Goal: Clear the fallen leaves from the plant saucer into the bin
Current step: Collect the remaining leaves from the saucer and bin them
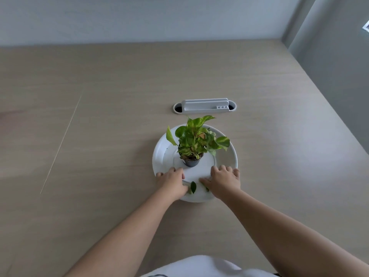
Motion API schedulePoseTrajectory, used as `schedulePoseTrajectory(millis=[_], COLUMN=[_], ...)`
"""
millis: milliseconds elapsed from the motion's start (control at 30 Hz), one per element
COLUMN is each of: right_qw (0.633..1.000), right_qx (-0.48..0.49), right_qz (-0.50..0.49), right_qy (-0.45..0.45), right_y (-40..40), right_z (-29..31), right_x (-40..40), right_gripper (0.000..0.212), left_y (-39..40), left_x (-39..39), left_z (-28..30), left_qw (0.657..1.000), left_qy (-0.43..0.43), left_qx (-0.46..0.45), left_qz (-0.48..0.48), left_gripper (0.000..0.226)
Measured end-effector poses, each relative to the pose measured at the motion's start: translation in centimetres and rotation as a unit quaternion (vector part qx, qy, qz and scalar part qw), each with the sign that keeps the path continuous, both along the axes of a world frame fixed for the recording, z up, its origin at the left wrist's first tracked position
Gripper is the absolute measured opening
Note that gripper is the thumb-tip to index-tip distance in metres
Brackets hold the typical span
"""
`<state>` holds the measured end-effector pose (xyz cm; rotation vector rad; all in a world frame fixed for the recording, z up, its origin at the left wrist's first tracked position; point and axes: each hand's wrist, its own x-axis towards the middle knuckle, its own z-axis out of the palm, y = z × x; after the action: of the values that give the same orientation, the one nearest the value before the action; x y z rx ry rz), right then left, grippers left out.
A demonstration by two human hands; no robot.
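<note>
A round white saucer lies on the table with a small dark pot of green variegated plant at its middle. A green fallen leaf lies on the saucer's near part, between my hands. My left hand rests palm down on the saucer's near left rim, its thumb touching the leaf. My right hand rests palm down on the near right part, and another bit of leaf peeks out under its thumb. Whether either hand pinches a leaf is hidden. No bin is in view.
A grey cable-port cover is set into the beige table just behind the saucer. A wall runs along the far edge, and the table's right edge slants down at the right. White clothing shows at the bottom.
</note>
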<state>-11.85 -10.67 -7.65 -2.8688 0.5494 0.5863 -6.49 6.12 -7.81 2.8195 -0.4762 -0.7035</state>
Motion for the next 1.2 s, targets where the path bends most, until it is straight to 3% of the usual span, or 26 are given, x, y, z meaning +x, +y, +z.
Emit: schedulePoseTrajectory(millis=[133,233,533,667,767,1000,1100,1200], right_qw=[1.0,1.0,0.999,0.998,0.997,0.995,0.995,0.991], right_qx=[-0.014,-0.017,0.036,0.062,0.07,0.0,0.021,0.037], right_qz=[-0.022,-0.02,0.022,0.024,0.011,0.089,0.083,0.104], right_qy=[0.012,0.014,0.021,0.005,-0.009,0.04,0.056,0.078], right_y=[1.5,2.1,0.3,-0.4,-1.0,0.0,-0.3,-1.1], right_z=[-0.5,-0.9,-0.5,-0.2,0.1,-0.3,0.0,0.3], right_x=[0.2,0.4,0.2,0.4,0.3,0.7,1.3,1.9], right_gripper=[0.08,0.079,0.032,0.028,0.034,0.069,0.058,0.04], left_y=[0.1,0.1,-0.8,-0.6,-0.4,-0.8,-1.0,-0.9], left_x=[-0.8,-1.2,-0.7,-0.4,-0.3,-0.6,-0.2,0.2], left_z=[-0.3,-0.5,-0.5,-0.6,-0.4,0.2,0.5,0.9], left_qw=[0.999,0.999,0.996,0.997,0.998,0.994,0.994,0.995], left_qy=[-0.034,-0.048,-0.04,-0.036,-0.043,-0.051,-0.021,0.004], left_qx=[0.018,0.015,0.076,0.059,0.043,0.09,0.098,0.096], left_qz=[-0.021,-0.012,-0.024,-0.024,-0.022,-0.035,-0.034,-0.035], left_gripper=[0.035,0.036,0.049,0.044,0.049,0.055,0.058,0.046])
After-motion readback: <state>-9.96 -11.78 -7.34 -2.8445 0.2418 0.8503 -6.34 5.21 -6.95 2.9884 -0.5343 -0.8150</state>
